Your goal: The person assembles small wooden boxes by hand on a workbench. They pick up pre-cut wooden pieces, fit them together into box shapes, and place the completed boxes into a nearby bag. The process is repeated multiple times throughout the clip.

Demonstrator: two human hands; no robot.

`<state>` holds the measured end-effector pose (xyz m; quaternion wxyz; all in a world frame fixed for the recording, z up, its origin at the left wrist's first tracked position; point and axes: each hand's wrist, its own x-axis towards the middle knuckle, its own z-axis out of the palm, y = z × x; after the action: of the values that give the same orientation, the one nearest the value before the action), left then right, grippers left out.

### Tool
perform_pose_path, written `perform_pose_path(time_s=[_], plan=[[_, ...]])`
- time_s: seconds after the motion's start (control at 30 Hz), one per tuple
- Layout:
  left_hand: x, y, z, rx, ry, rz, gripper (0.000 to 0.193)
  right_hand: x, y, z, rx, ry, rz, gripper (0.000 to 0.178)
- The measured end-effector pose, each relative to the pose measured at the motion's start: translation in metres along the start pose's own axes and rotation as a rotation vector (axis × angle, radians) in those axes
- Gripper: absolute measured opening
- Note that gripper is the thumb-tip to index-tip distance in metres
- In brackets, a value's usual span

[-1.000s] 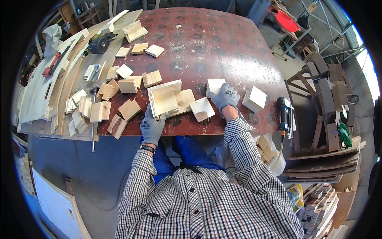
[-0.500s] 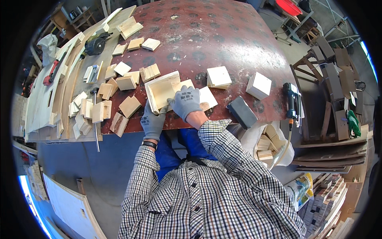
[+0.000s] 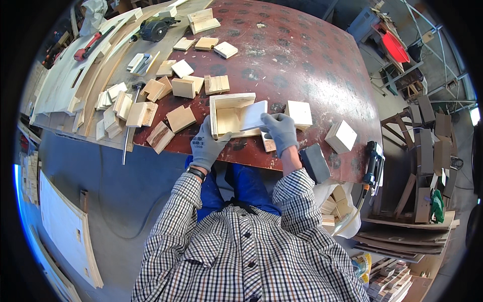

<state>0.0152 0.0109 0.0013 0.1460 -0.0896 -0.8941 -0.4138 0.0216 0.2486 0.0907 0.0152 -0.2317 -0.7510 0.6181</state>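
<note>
My left hand [image 3: 209,146], in a grey work glove, grips the near left corner of a small open wooden box [image 3: 227,120] at the table's front edge. My gloved right hand [image 3: 279,132] pinches a pale square wooden panel [image 3: 255,115] by its right edge. This panel is slightly blurred and tilted over the box's right end; whether the two touch I cannot tell. Behind my right hand lie pale square panels [image 3: 299,114]. A dark grey block [image 3: 315,163] rests beside my right wrist.
Many small wood pieces [image 3: 181,119] are scattered to the left. Farther off lies a dark power tool [image 3: 155,29]. To the right are a stack of square blocks [image 3: 341,136] and an air nailer [image 3: 373,162] with a hose. A white sack of offcuts [image 3: 347,216] stands below the edge.
The view has shifted. My right hand has moved from the box's near right side further right and now holds the square panel out at the box's end. My left hand stays on the box.
</note>
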Motion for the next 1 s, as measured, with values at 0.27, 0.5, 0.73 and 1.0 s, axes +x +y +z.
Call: perform_pose_path(time_s=[0.27, 0.5, 0.73, 1.0], plan=[[0.002, 0.008, -0.003, 0.000, -0.002, -0.013, 0.085, -0.007, 0.005, -0.018, 0.121, 0.074, -0.046, 0.026], [0.001, 0.003, 0.001, 0.037, 0.046, 0.054, 0.085, 0.010, 0.022, -0.010, -0.289, 0.057, -0.121, 0.028], [0.002, 0.006, -0.001, 0.077, 0.052, 0.083, 0.084, 0.024, 0.016, -0.010, -0.367, -0.035, -0.272, 0.028], [0.002, 0.007, -0.002, 0.091, 0.051, 0.056, 0.078, 0.007, 0.012, -0.002, -0.172, 0.048, -0.249, 0.026]])
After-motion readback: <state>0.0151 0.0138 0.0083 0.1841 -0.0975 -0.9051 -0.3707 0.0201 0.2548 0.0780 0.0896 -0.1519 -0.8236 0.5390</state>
